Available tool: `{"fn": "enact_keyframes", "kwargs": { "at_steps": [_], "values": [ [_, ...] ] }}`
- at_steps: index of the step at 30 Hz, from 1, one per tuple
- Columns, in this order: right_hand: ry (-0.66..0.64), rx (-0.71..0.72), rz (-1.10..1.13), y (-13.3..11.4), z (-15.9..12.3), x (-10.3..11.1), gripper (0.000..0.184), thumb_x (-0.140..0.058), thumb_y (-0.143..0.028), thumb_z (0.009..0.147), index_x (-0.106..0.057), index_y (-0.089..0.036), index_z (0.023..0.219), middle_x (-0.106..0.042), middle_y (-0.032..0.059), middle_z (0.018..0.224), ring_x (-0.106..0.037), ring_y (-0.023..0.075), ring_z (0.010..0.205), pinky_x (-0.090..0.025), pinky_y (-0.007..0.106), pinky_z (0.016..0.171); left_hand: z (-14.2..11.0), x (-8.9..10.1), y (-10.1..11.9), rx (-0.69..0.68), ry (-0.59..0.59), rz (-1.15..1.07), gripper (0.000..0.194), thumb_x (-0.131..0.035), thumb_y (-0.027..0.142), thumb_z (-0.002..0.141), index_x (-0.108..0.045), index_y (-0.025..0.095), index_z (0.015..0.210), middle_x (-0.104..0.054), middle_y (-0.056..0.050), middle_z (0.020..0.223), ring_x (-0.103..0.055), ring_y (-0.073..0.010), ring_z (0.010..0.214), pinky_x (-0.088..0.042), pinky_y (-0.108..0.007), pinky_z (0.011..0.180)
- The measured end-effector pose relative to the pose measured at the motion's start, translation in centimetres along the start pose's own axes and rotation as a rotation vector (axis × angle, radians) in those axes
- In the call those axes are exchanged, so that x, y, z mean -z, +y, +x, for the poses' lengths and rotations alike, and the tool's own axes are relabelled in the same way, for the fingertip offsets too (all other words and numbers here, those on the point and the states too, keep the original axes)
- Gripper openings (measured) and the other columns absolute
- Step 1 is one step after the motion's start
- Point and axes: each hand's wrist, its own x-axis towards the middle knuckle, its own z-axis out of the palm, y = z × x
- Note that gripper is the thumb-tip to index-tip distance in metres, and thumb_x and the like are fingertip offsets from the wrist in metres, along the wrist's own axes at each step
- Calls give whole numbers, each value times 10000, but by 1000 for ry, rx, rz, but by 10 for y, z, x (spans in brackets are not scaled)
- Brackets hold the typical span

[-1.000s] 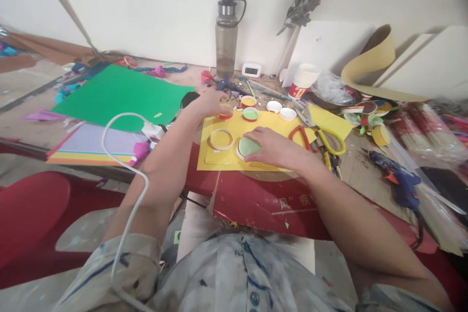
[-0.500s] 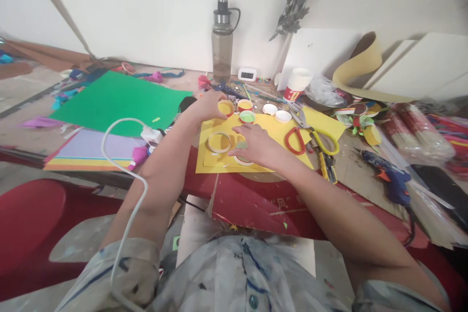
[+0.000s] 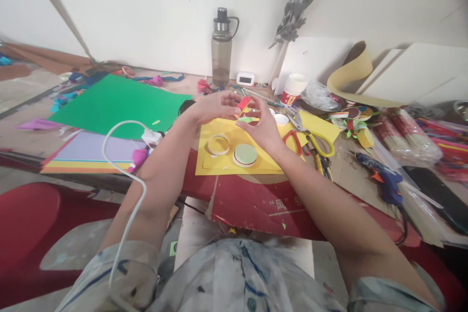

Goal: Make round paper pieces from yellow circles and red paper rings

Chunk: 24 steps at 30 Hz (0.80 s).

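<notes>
left hand (image 3: 221, 106) and right hand (image 3: 261, 122) both pinching a lil red-and-yellow piece (image 3: 243, 104) | it's by the yellow paper's (image 3: 268, 162) far edge | green-topped disc (image 3: 244, 154) sits nearer, white ring (image 3: 219, 153) left of it

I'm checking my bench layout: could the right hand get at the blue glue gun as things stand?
Probably yes: the glue gun lies uncovered on the right, though the right hand is busy at a small red-and-yellow piece.
</notes>
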Motion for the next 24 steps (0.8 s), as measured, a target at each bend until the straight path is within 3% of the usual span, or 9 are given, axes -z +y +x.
{"fn": "enact_keyframes", "kwargs": {
  "at_steps": [4,6,8,11,14,17,21,24],
  "values": [
    [23,2,-48,5,3,3,774,-834,-508,814,-531,-284,1491,-689,120,1378,-707,272,1099,-660,461,868,-1,-8,1,68,-33,-31,412,-931,184,735,-710,164,1083,-791,-89,1048,-790,-228,967,-657,-362,849],
    [29,7,-98,5,4,7,742,-817,-513,830,-553,-286,1486,-683,118,1365,-692,263,1089,-648,465,889,0,-10,3,69,38,-1,349,-924,226,778,-716,159,1050,-791,-82,1016,-795,-215,917,-654,-335,815],
    [9,25,-169,1,3,9,715,-802,-517,848,-580,-289,1487,-671,119,1365,-673,265,1091,-629,480,929,4,-8,5,26,220,0,273,-885,299,855,-707,157,1005,-789,-75,974,-788,-182,862,-634,-279,766],
    [-142,66,-284,-12,-2,6,689,-778,-537,876,-616,-270,1489,-659,128,1360,-659,278,1097,-589,521,1004,12,2,3,-48,529,-56,244,-788,376,958,-668,166,923,-781,-60,903,-748,-119,773,-562,-188,657],
    [-323,79,-416,-30,-9,-6,710,-752,-578,904,-614,-240,1512,-629,164,1399,-625,329,1213,-526,566,1095,18,12,-4,-78,696,-94,210,-736,312,990,-642,178,858,-763,-36,835,-695,-79,683,-499,-164,589],
    [-437,55,-597,-44,-14,-19,689,-727,-563,932,-635,-171,1491,-607,209,1405,-545,397,1348,-464,582,1150,21,14,-9,-69,719,-83,177,-741,228,962,-636,180,829,-750,-18,799,-675,-66,655,-464,-156,562],
    [-558,6,-727,-52,-16,-26,641,-674,-571,972,-668,-141,1448,-600,226,1379,-546,416,1319,-447,554,1136,21,10,-8,-84,680,-54,129,-746,162,921,-647,169,838,-751,-18,799,-683,-68,677,-449,-143,552],
    [-575,-8,-729,-53,-17,-26,651,-651,-593,988,-669,-129,1445,-601,223,1352,-552,400,1296,-442,507,1123,19,8,-7,-82,661,-43,104,-726,148,918,-654,162,845,-755,-24,806,-691,-71,686,-454,-144,561]
  ]
}}
